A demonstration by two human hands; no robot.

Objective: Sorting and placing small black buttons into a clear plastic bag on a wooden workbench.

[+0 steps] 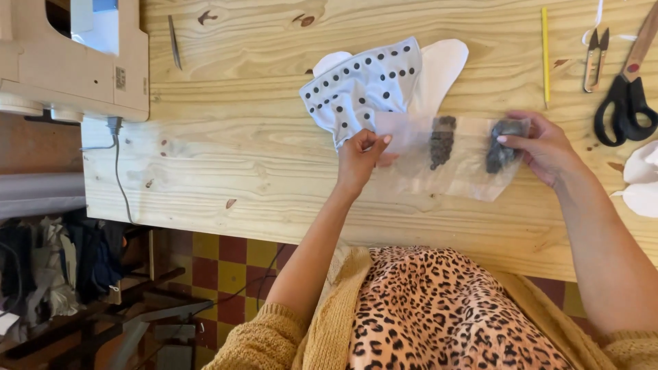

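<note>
While both hands pinch it: clear bag (449, 154), left hand (360, 159) and right hand (541, 147) clamped on opposite ends, above table (260, 157)

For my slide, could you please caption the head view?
Both hands hold a clear bag of dark pieces over a wooden table.

Left hand (360, 159) and right hand (541, 147) both pinched shut, forearms outstretched

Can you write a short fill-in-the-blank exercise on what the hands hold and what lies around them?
1. Both hands, left hand and right hand, hold a clear plastic ____.
2. The white cloth behind it has black ____.
3. The black-handled ____ lie at the table's right edge.
4. The pencil is ____.

Missing words: bag; dots; scissors; yellow
</note>
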